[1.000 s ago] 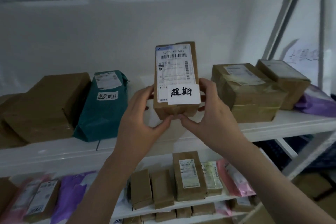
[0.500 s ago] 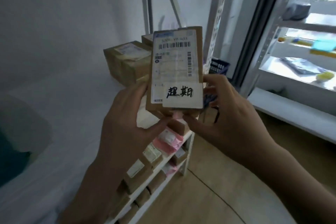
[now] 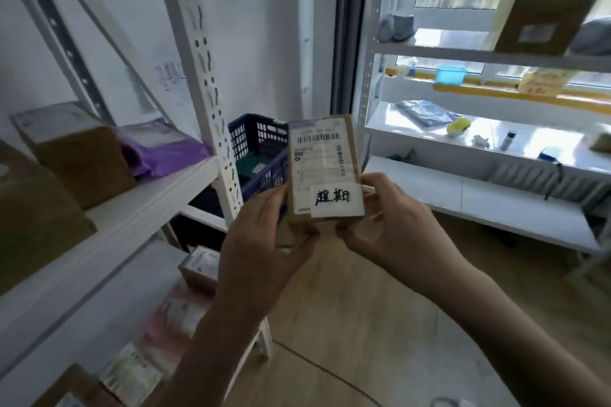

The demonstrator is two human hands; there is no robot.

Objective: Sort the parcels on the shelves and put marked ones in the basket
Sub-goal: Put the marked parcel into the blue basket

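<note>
Parcel: a brown cardboard parcel is held upright in mid-air, in front of the basket, its shipping label and a white slip with handwritten characters turned toward the camera.
Left hand: the left hand is wrapped round the parcel's lower left edge, thumb pressed under the bottom.
Right hand: the right hand is curled against the lower right corner; its fingers are partly hidden behind the box.
Basket: a dark blue slatted basket is seen behind the white shelf upright, with something already lying inside.
Risk of slip: only the bottom end is gripped, so the tall box is judged likely to tip if one hand is released early.
Risk of collision: the upright stands between the hands and the basket, and a corner may be knocked against it.
Risk of missed drop: the basket rim is partly hidden by the parcel, so a release may be misjudged and the floor hit.
</note>
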